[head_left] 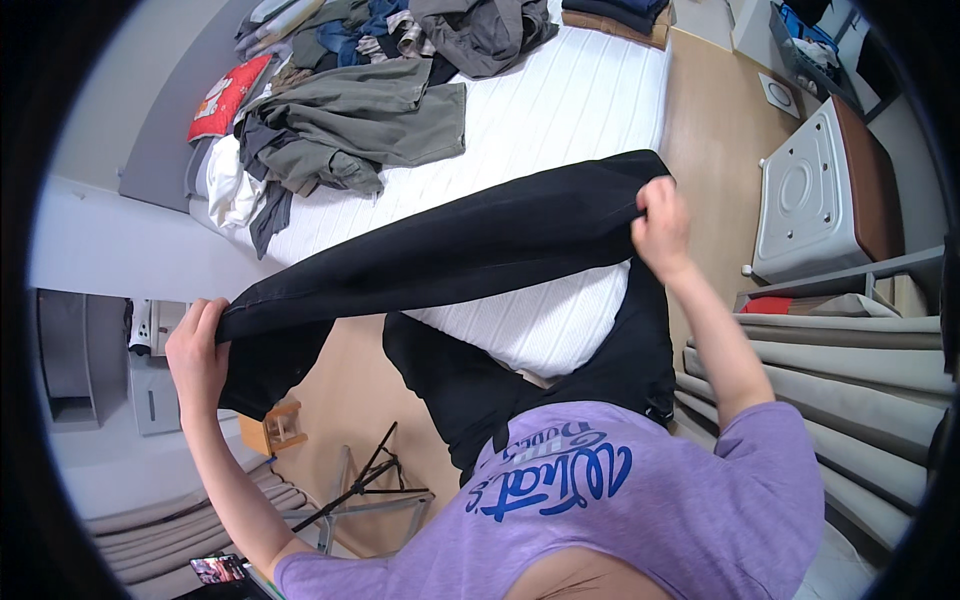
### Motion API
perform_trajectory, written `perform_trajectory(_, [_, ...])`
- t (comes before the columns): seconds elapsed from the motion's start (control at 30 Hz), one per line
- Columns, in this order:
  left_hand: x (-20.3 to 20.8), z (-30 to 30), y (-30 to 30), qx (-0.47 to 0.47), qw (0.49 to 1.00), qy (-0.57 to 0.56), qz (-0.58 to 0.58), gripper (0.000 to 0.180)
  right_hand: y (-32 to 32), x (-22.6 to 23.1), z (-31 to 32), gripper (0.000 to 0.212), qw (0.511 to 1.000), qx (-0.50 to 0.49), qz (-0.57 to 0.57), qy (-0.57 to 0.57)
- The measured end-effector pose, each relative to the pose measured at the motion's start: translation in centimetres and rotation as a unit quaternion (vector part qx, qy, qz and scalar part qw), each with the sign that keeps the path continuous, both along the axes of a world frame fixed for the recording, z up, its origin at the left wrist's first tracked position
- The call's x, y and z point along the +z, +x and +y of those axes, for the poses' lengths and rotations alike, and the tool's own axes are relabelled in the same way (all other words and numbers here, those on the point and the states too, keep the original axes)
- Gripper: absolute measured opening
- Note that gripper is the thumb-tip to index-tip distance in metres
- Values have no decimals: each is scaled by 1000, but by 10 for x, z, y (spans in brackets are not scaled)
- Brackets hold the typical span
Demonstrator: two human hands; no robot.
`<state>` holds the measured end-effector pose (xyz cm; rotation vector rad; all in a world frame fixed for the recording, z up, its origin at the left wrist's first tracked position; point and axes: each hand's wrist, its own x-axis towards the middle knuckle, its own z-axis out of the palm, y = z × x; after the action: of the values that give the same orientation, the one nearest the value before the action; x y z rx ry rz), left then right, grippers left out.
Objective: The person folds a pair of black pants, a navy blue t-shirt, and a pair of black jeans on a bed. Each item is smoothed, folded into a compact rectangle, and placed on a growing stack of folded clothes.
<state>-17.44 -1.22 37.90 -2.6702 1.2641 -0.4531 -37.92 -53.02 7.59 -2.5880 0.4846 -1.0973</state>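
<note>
A pair of black trousers (450, 240) is stretched out in front of me, slanting up from left to right. My left hand (197, 345) is closed on its left end, where a loose part of the cloth hangs below. At the other end my right hand (664, 228) pinches the edge of the fabric. The middle of the garment passes over the near part of the white mattress (570, 100). My own legs, in black too, show underneath it.
On the bed lie an olive-green garment (400, 115), a red cushion (228, 98), a grey garment (480, 35) and a folded stack (620, 18). A white-and-brown cabinet (815, 195) stands right. Left are a wooden stool (272, 428), a black tripod (365, 480) and a phone (218, 569).
</note>
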Motion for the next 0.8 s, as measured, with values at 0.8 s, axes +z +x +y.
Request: perform_trajectory(0.8, [81,-16,-52,-81,975,94,-182,47,6,119,65,36,960,156,-231,-17])
